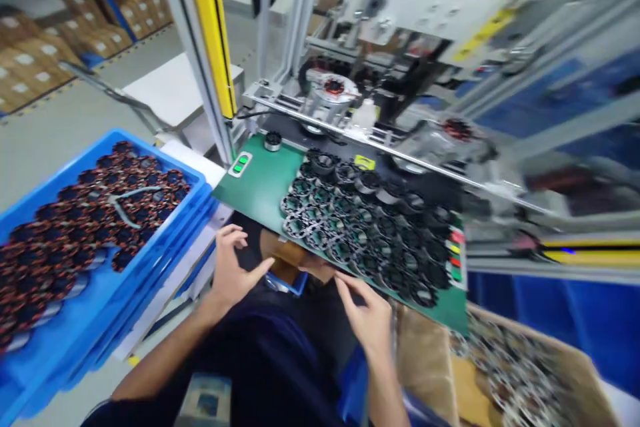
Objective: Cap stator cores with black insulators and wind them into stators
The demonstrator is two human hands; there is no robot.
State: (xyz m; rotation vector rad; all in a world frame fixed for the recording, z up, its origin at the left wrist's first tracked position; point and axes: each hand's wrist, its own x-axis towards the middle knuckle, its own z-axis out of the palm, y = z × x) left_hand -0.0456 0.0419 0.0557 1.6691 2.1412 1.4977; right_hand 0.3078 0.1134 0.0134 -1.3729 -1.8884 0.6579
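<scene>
My left hand [236, 270] is in the air just in front of the green worktop [265, 180]. Its thumb and fingers are spread, and nothing is in them. At the worktop's front edge is my right hand [367, 313], fingers stretched forward and thumb tip close to the forefinger tip; no object shows in it. Rows of black ring-shaped parts [345, 227] cover much of the worktop, some stacked at the back. A single round part [273, 141] stands apart at the back left, near a green-lit switch panel [241, 164].
A blue crate [197, 190] of copper-wound stators [120, 197] stands on the left, with a pale strap across them. Behind the worktop is a machine with a metal bar [380, 147] along its front. A cardboard box [425, 353] of metal rings [520, 380] sits lower right.
</scene>
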